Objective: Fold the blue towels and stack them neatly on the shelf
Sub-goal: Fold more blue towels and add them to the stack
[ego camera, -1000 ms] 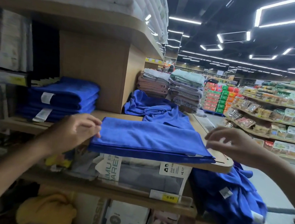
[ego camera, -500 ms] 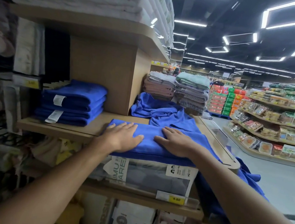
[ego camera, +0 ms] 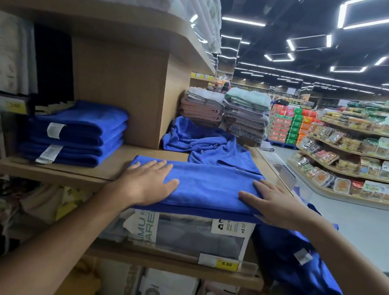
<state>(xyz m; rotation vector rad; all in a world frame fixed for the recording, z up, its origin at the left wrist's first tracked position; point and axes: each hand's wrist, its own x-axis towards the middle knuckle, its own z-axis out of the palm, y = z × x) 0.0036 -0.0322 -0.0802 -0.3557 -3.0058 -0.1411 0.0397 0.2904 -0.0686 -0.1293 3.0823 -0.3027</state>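
Folded blue towel lies flat at the front edge of the wooden shelf. Left hand rests palm-down on its left end, fingers straight and spread, gripping nothing. Right hand lies flat on its right end, likewise. Stack of folded blue towels sits further left on the shelf. Unfolded blue towels lie crumpled behind.
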